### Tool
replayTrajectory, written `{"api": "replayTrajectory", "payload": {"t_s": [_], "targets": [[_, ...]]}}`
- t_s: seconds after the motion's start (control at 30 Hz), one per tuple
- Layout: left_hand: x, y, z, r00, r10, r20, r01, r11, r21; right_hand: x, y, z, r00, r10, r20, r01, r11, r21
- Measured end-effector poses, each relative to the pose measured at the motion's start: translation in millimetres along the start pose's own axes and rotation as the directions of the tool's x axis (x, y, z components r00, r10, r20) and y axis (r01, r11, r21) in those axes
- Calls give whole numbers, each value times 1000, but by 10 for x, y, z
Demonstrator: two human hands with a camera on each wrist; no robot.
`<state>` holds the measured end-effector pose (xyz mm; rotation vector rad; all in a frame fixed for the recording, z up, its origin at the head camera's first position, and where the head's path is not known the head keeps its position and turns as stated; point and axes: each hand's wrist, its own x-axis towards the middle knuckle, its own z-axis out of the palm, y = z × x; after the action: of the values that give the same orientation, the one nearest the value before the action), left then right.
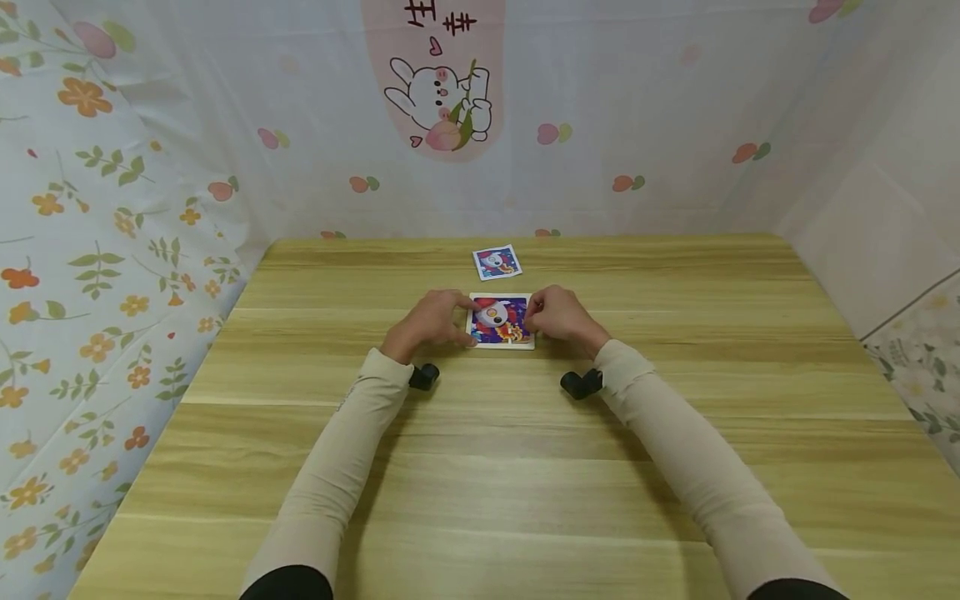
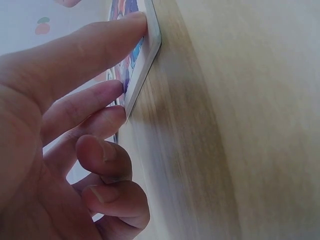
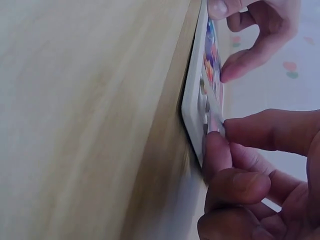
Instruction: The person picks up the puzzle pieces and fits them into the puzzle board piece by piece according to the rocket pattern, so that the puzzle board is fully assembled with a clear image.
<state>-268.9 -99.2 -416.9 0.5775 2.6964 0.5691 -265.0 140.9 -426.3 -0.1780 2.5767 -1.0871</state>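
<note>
A small jigsaw puzzle (image 1: 501, 323) in a white frame lies flat on the table, showing a white-faced cartoon figure on purple and red. My left hand (image 1: 437, 318) rests at its left side. There the thumb and extended fingers touch the picture and the frame edge (image 2: 150, 55), while the other fingers are loosely bent. At the right side, my right hand (image 1: 561, 315) pinches a jigsaw piece (image 3: 215, 111) between thumb and index finger. This piece is tilted up from the puzzle, and a gap with curved cut edges shows beneath it. The fingertips hide part of the piece.
Behind the puzzle lies a small picture card (image 1: 497, 262) with a matching design, slightly turned. The wooden table (image 1: 480, 467) reaches back to a patterned cloth (image 1: 555, 192). A flowered cloth (image 1: 97, 333) hangs along the left side. Black wrist cameras (image 1: 581, 384) sit below both hands.
</note>
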Motion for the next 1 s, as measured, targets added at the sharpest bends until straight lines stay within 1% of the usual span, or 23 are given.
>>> {"api": "replayTrajectory", "payload": {"t_s": [0.2,0.37,0.63,1.0], "targets": [[-4,7,2,1000,-17,5,17,1000,-15,-3,-92,11,1000,-13,-18,11,996,-94],[-11,11,1,1000,-26,2,26,999,-30,5,-168,19,999,-20,-30,14,981,-195],[-7,9,0,1000,-15,-4,15,1000,-25,36,-245,27,1000,-13,-15,8,963,-271],[-14,14,-7,1000,-27,7,27,999,-35,2,-320,34,1000,-9,-26,-1,935,-354]]}}
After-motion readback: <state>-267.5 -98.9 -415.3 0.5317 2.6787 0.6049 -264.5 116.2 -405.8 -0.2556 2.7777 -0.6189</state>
